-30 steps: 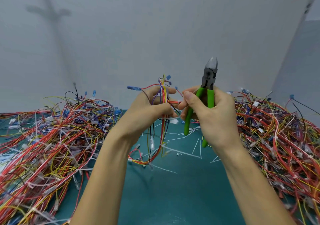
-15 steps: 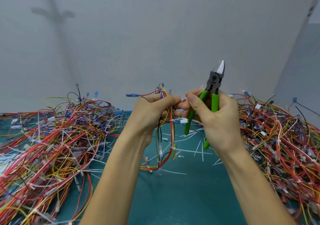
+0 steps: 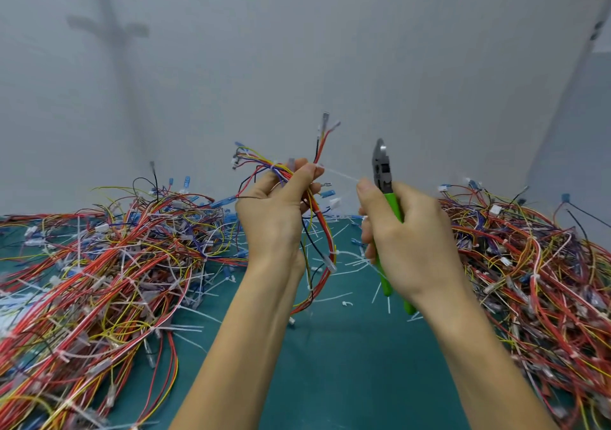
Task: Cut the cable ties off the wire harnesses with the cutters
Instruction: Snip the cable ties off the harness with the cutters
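Head view. We held the wire harness (image 3: 326, 233) in the left hand (image 3: 274, 221), fingers and thumb curled round its middle, above the centre of the tabletop (image 3: 337, 370). Its long axis ran roughly upright. Terminal ends fanned up and to the left above the fist, one red and black branch rose straight up, and the rest hung as a loop towards the tabletop. The harness was a bundle of thin red, yellow, orange, purple and black wires with blue and clear terminals and a white connector. A white cable tie (image 3: 340, 175) stretched from the left thumb tip rightward to the thumb of the right hand (image 3: 410, 241); we could not tell whether that thumb touched it.

The right hand was clenched round the green handles of the cutters (image 3: 383, 175), just right of the harness and apart from it. The cutters stood upright, grey head pointing up, jaws apparently together.

Scattered on the teal tabletop beneath the hands lay cut white ties (image 3: 352, 266). A left pile (image 3: 115, 264) and a right pile (image 3: 535, 264) of harnesses flanked them. A plain grey wall (image 3: 297, 65) closed the far side, bearing a faint cross-shaped shadow (image 3: 109, 29).
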